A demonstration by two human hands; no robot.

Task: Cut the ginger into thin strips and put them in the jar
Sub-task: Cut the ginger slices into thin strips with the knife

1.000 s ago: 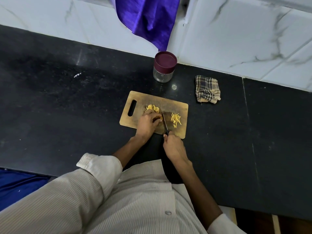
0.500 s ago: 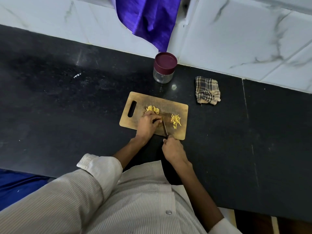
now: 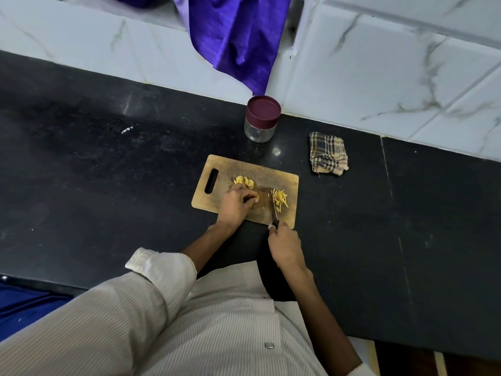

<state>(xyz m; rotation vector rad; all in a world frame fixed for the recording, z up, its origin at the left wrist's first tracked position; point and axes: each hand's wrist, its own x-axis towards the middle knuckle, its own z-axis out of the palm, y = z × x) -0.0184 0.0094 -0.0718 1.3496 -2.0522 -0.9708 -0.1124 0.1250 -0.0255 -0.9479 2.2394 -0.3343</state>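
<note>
Black stone counter (image 3: 108, 185) carries rectangular wooden cutting board (image 3: 225, 169) and closed maroon-lidded glass jar (image 3: 261, 119). Left hand (image 3: 234, 204), fingers curled, pins yellow ginger slices (image 3: 244, 181). Right hand (image 3: 284, 246) grips black-handled knife (image 3: 274, 210) beside cut ginger strips (image 3: 280, 199).

A second ago the knife (image 3: 273, 210) stood hard against the fingertips of the left hand (image 3: 235, 204), its blade cutting into the ginger held there. Now the blade lies further right in the frame, touching the left edge of the pile of strips (image 3: 279, 200), with a bare gap of cutting board (image 3: 291, 183) between it and the left hand. The right hand (image 3: 284, 246), gripping the handle, has drifted right with it. The left hand has curled tighter, fingertips tucked over a small ginger piece (image 3: 256, 198). The slices (image 3: 244, 182) above its knuckles show more fully than before.
</note>
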